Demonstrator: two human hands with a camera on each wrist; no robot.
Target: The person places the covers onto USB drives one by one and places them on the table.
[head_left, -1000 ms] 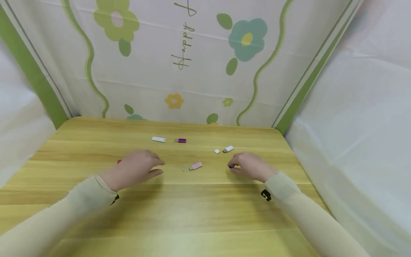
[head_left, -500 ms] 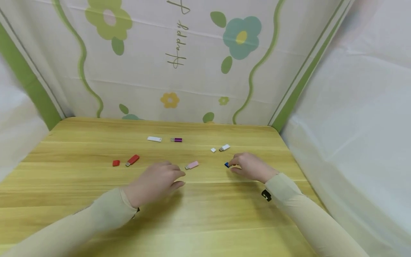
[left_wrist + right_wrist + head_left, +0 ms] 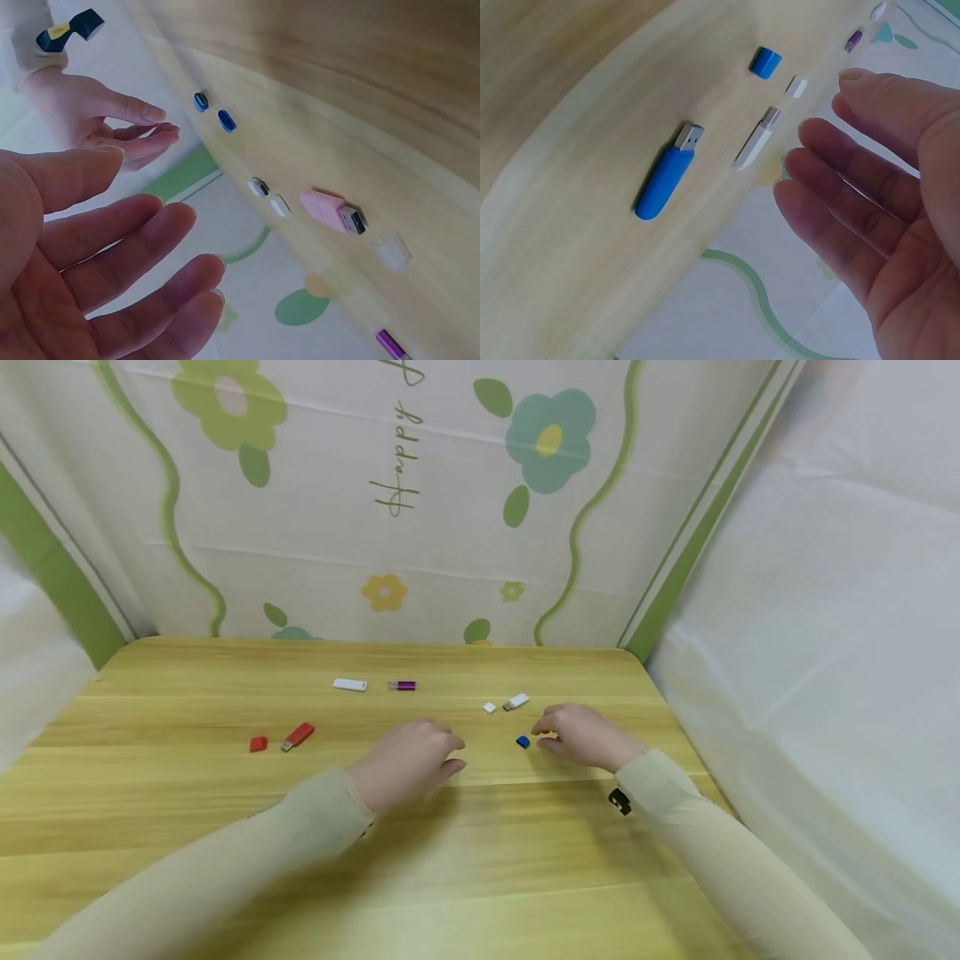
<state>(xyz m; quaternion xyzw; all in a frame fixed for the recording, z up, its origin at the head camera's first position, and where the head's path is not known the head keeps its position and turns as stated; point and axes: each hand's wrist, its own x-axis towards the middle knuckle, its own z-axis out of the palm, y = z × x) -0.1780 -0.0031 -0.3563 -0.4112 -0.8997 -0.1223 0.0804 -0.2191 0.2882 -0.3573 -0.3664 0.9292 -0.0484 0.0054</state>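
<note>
My left hand [image 3: 408, 764] hovers over the middle of the table, fingers loosely spread and holding nothing. From the head view it hides a pink USB stick [image 3: 324, 208], which the left wrist view shows lying on the wood beside its clear cap [image 3: 391, 252]. My right hand [image 3: 587, 737] hangs above the right side with relaxed, parted fingers, also bare. Just left of its fingertips sits a blue cap [image 3: 522, 742], apart from them. The uncapped blue USB stick [image 3: 664, 174] appears in the right wrist view, its metal plug bared; the right hand covers it in the head view.
A white USB stick [image 3: 516, 702] and its cap [image 3: 489, 707] lie beyond the right hand. Farther back are a long white stick [image 3: 349, 685] and a purple USB stick [image 3: 402, 686]. Leftward lie a red USB stick [image 3: 298, 736] and red cap [image 3: 258, 743].
My left hand has moved right, from the red USB stick to above the pink one, uncovering the red one. My right fingers have drawn back from the blue cap. The head view has turned slightly.
</note>
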